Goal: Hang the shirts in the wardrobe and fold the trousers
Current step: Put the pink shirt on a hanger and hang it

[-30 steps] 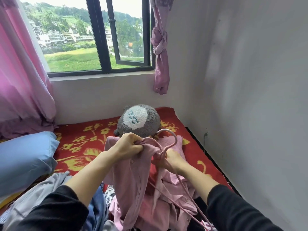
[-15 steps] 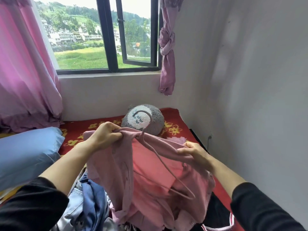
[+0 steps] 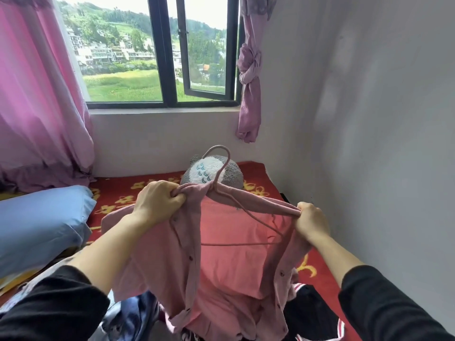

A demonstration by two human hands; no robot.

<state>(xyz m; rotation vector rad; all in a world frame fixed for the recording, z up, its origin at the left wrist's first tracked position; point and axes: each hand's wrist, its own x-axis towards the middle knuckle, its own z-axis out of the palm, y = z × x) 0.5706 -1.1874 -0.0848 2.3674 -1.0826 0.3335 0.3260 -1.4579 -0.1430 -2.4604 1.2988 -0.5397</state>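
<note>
Here, a pink shirt (image 3: 221,267) is held up over the bed (image 3: 258,172), its front open toward the camera and spread between both hands. The left hand (image 3: 157,203) is clamped round a bunched wad of collar and left shoulder. The right hand (image 3: 311,222) is pinched on the right shoulder edge, which is pulled out to the right. The hands are well apart, the left one higher and the right one lower, near the wall (image 3: 369,168). The shoulder line is thus run left to right, sloping down toward the right.

A pink hanger (image 3: 218,146) is set in the neck, with its hook stuck up and away in front of the plush toy (image 3: 232,174). Its right arm is seen slanting down-right inside the open front, with the bottom bar level below it. The hanger's left arm is hidden under cloth at the left hand, so whether it is seated in that shoulder cannot be told.

Key relation: the hanger's right tip is lying inside the shirt, just left of the right hand, with shoulder cloth stretched past it. Judged step: the right shoulder is to be dropped over that tip by the right hand, which is nearer. Judged risk: the hanger could be twisted out of the neck if the cloth is released unevenly.

No wardrobe is in view. Dark trousers (image 3: 310,313) with a striped side are lying unfolded at near right. A blue pillow (image 3: 37,230) is at left.
</note>
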